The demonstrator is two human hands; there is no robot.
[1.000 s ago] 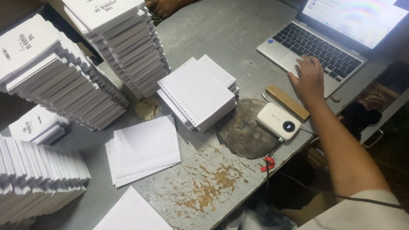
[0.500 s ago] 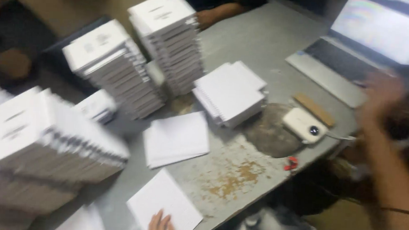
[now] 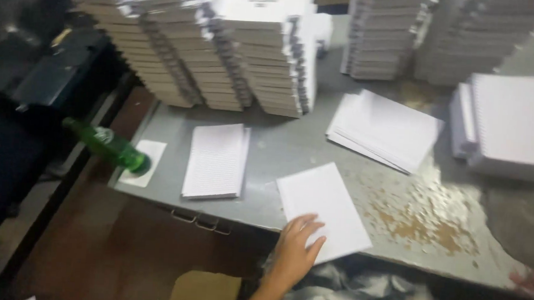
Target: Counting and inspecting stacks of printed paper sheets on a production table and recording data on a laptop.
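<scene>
left hand (image 3: 295, 249) now resting on white sheet (image 3: 325, 211), laptop gone from view

head cam | above, looking down | close over grey table (image 3: 279, 150) edge

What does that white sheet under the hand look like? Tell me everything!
The white sheet is a plain rectangle that looks like paper, maybe a thin stack, with nothing legible on it. It lies flat and slightly turned on the grey metal table, near the front edge by patches of worn, rusty paint. The left hand rests on its near corner, fingers spread on top. Nothing else touches it.
</scene>
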